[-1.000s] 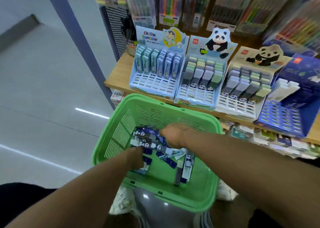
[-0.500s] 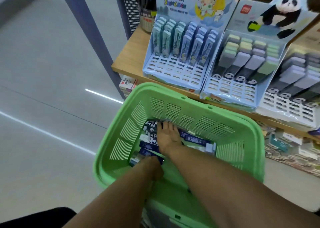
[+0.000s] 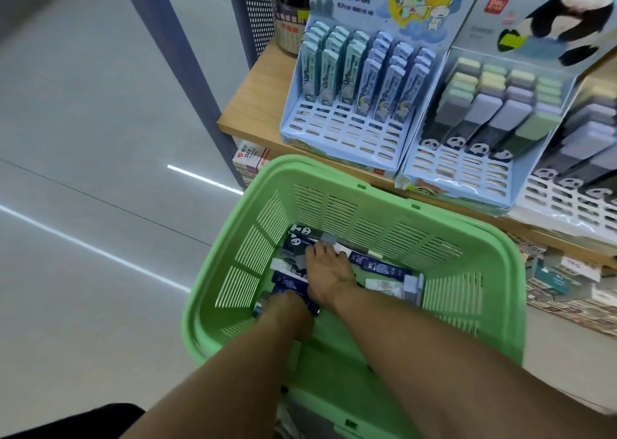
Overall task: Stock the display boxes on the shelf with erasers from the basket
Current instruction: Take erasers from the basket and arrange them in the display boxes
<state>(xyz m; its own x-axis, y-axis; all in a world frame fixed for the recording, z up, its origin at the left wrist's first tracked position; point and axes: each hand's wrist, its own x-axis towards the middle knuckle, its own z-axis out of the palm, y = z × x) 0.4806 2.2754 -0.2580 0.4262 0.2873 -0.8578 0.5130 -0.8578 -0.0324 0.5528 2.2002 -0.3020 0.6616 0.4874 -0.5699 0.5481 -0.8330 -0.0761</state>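
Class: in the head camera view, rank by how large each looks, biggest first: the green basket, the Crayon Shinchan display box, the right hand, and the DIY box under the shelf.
1. green basket, though it sits nearest the camera
2. Crayon Shinchan display box
3. right hand
4. DIY box, partly hidden

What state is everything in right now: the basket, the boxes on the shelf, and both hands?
Basket: upright below the shelf edge, erasers loose on its bottom.
Blue box: back rows filled, front slots empty.
Panda box: back rows filled, front slots empty.
Right hand: inside the basket, fingers spread flat on the erasers.
Left hand: inside the basket among the erasers; its fingers are hidden.
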